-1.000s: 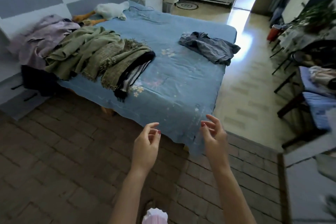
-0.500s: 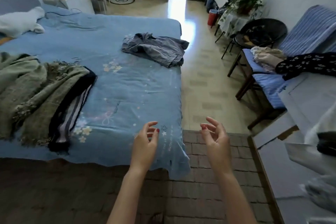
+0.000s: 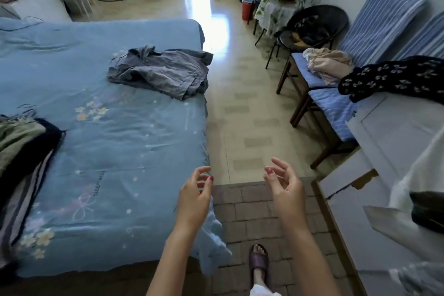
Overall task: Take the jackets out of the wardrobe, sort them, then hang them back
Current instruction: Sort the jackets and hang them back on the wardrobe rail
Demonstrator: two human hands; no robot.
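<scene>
Both hands are empty, left hand (image 3: 194, 196) and right hand (image 3: 286, 187) with loosely curled fingers. A grey jacket (image 3: 161, 71) and a green pile (image 3: 19, 142) lie on the bed (image 3: 120, 151) (taking-out seemingly underway); sorting and rehanging remain.

The room is being viewed by one wide-angle head camera, looking forward and down past the bed (image 3: 144, 60) corner toward the chairs (image 3: 334, 113); no second view is being offered.

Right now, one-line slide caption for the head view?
Both empty hands, left hand and right hand, hover beyond the bed corner.
</scene>
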